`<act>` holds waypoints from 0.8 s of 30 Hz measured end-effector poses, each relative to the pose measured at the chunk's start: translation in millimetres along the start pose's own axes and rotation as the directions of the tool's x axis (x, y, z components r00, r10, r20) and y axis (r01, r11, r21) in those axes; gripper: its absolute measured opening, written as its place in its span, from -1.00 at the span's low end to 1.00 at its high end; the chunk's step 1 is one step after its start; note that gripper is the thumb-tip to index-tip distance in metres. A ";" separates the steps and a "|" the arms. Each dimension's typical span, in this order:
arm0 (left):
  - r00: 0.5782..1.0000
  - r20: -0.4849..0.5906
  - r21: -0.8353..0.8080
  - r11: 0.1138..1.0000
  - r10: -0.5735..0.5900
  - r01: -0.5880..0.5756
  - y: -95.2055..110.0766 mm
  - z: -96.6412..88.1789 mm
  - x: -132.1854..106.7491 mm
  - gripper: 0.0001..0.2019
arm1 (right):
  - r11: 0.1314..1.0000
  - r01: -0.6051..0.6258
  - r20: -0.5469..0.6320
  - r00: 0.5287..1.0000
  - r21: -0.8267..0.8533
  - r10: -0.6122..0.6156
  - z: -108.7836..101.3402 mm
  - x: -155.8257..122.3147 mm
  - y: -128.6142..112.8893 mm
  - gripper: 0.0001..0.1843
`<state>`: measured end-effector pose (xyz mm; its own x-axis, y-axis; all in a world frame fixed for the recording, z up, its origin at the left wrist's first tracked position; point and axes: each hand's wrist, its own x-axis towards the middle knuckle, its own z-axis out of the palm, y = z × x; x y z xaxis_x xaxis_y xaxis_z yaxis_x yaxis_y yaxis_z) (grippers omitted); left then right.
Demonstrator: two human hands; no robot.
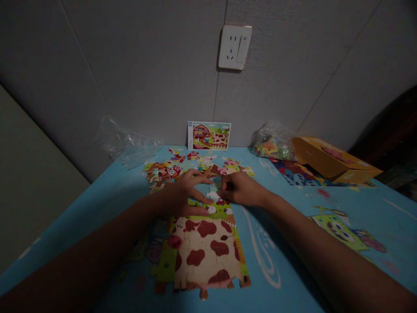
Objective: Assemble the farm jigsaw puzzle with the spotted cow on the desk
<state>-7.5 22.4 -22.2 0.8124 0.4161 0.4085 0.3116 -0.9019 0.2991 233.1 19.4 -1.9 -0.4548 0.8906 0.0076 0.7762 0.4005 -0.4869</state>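
A partly joined jigsaw puzzle (208, 252) lies flat in front of me, showing a white cow with red-brown patches, sheep and a small red car. My left hand (184, 193) rests over its far left edge with the fingers spread apart. At the far right edge, my right hand (243, 188) has its fingers curled in, with thumb and fingertips closed at a pale blue and white puzzle piece (213, 191). The fingers partly hide that piece. Just beyond both hands lie many loose puzzle pieces (164, 171), some overlapping.
Against the wall stands a picture card (210, 135) with a barn and cow. A clear plastic bag (133, 148) lies at the back left. To the right are a filled plastic bag (273, 143), an orange box (342, 161) and a colourful sheet (289, 174). A blue patterned cover (280, 243) spans the table.
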 end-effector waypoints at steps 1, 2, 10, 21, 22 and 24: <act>1.000 -0.004 -0.003 1.000 0.001 -0.001 -0.5 0.4 -0.2 -0.80 | 1.000 -0.003 0.005 1.000 -0.005 0.003 0.0 -0.2 -0.4 -0.85; 1.000 -0.006 -0.004 1.000 0.002 -0.002 -1.0 0.6 -0.3 -0.80 | 1.000 -0.005 0.012 1.000 -0.008 0.005 0.0 -0.3 -0.9 -0.86; 1.000 -0.012 -0.015 1.000 -0.009 0.009 0.8 -0.9 0.3 -0.80 | 1.000 0.026 0.078 0.997 0.005 -0.026 -2.3 -2.5 -4.0 -0.84; 1.000 -0.005 -0.006 1.000 -0.011 0.011 1.2 -1.5 -0.5 -0.83 | 0.996 0.070 0.161 0.984 0.049 -0.077 -3.6 -5.0 -3.3 -0.87; 1.000 -0.014 -0.011 1.000 -0.004 0.004 0.4 -0.8 -0.8 -0.83 | 0.996 0.076 0.166 0.983 0.050 -0.083 -3.9 -5.5 -3.7 -0.88; 0.999 -0.033 -0.019 1.000 0.011 -0.012 -1.0 0.5 -1.2 -0.83 | 0.995 0.082 0.170 0.981 0.050 -0.090 -4.6 -6.3 -4.6 -0.89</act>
<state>-8.6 22.7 -23.5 0.7994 0.4095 0.4397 0.2927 -0.9045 0.3103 234.4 13.0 4.3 -0.5902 0.8014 -0.0975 0.7134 0.4613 -0.5275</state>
